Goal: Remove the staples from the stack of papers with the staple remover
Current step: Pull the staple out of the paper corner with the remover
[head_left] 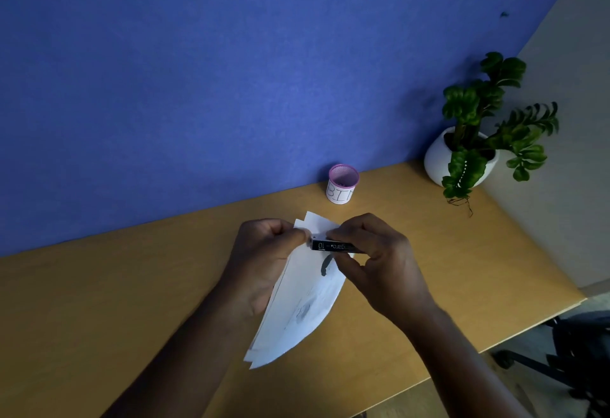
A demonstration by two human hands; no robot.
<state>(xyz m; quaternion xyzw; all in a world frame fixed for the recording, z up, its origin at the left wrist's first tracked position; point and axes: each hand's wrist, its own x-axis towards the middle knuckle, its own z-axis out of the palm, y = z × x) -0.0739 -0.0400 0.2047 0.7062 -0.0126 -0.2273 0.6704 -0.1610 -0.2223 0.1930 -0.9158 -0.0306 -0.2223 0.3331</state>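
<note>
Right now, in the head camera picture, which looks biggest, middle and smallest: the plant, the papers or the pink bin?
1. Stack of papers, though nearest the camera.
2. Potted plant, not much smaller.
3. Pink bin, clearly smallest.

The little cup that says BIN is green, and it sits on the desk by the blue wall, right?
Not quite. In the head view the little cup marked BIN is pink-rimmed and white, not green. It does sit on the desk by the blue wall.

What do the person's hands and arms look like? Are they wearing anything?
Both the left hand and right hand are bare: no gloves, rings or watch show. The forearms are bare too, with no sleeves in view.
</note>
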